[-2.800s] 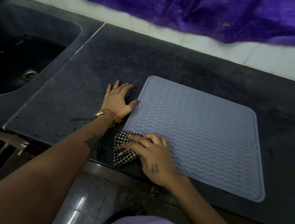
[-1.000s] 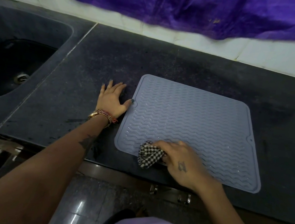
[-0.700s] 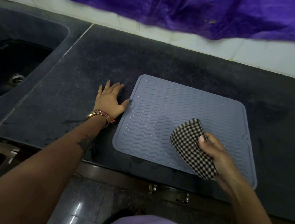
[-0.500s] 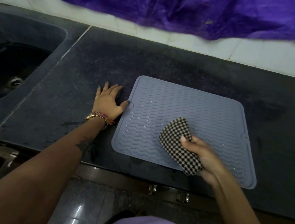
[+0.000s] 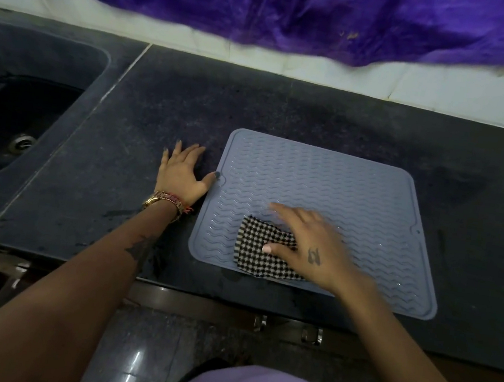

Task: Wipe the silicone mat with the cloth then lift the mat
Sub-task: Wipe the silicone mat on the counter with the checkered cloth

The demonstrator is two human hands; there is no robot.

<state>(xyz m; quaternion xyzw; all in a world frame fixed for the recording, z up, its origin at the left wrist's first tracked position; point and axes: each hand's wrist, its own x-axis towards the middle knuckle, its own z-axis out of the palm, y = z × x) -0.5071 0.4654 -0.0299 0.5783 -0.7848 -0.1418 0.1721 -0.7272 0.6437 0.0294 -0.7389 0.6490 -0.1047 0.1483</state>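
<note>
A dark speckled stone countertop (image 5: 286, 106) runs across the view, with a dark sunken sink basin (image 5: 15, 117) set into it at the far left and a white tiled wall (image 5: 446, 97) behind. A crumpled purple plastic sheet (image 5: 298, 9) hangs down over the wall. On the counter's near right part lies the grey-blue rectangular silicone mat with wavy ridges (image 5: 354, 197), flat, its near edge close to the counter's front lip. The left hand (image 5: 181, 174) rests flat on the bare counter just beside the mat's left edge, fingers straight and spread, thumb tip touching the mat's rim; a gold and beaded bracelet (image 5: 165, 202) sits on its wrist. The right hand (image 5: 307, 248), slightly blurred, lies palm-down with straight fingers pressing the black-and-white checked cloth (image 5: 260, 245) onto the mat's near-left area, thumb laid across the cloth. A silver drain fitting (image 5: 22, 142) shows in the sink.
</note>
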